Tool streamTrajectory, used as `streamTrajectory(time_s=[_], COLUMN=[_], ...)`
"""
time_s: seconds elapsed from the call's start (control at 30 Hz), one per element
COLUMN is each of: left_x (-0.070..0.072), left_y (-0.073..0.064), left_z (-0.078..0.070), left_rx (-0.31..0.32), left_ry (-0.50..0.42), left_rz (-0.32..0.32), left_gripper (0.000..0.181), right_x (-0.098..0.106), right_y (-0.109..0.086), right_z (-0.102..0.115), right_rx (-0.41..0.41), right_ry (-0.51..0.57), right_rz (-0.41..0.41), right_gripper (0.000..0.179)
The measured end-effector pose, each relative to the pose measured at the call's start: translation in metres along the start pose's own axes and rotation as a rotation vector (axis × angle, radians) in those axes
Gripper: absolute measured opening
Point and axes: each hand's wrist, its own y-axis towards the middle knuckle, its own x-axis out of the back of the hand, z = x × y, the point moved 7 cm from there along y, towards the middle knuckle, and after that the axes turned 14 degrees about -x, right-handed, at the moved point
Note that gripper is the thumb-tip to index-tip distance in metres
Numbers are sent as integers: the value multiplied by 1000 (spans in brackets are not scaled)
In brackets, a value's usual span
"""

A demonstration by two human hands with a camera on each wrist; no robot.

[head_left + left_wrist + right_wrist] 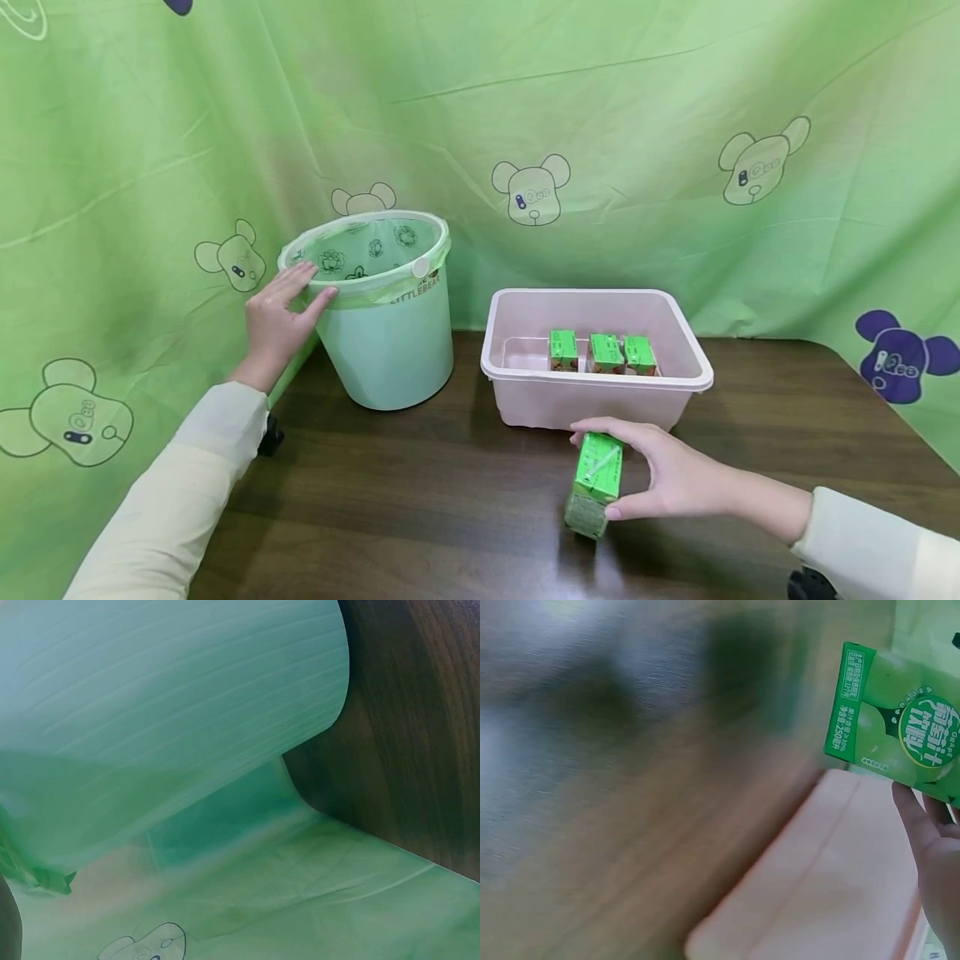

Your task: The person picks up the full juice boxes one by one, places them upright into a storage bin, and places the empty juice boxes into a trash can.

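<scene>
In the head view my right hand (pixel 671 475) pinches a green juice carton (pixel 598 471) between thumb and fingers, in front of the pink bin. The right wrist view shows the same carton (pixel 900 724) tilted, its printed grape-juice face toward the camera. My left hand (pixel 281 317) rests on the near left rim of a mint-green bucket (pixel 390 350), fingers spread over the edge. A green patterned bag lines this bucket. Several similar cartons are not in hand: three green cartons (pixel 606 354) stand inside the pink plastic bin (pixel 592 403).
The dark wooden table (pixel 360 500) carries the bucket at the left and the pink bin right of it. A green curtain (pixel 637 100) with bear-head prints hangs behind and along both sides.
</scene>
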Motion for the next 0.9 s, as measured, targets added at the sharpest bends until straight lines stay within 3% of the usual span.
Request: streamTrajectory(time_s=[0.2, 0.5, 0.7, 0.9], left_x=[-1, -1, 1, 1], left_y=[1, 1, 1, 0], left_z=[0, 0, -1, -2], left_rx=[12, 16, 8, 3], left_ry=[1, 4, 3, 6], left_rz=[13, 12, 0, 3], left_gripper=[46, 45, 45, 45], right_x=[5, 20, 38, 52], right_y=[14, 36, 58, 82], right_z=[14, 32, 51, 60], right_rx=[28, -62, 10, 69], right_ry=[57, 128, 36, 49], right_rz=[19, 44, -36, -72], right_gripper=[80, 83, 85, 84])
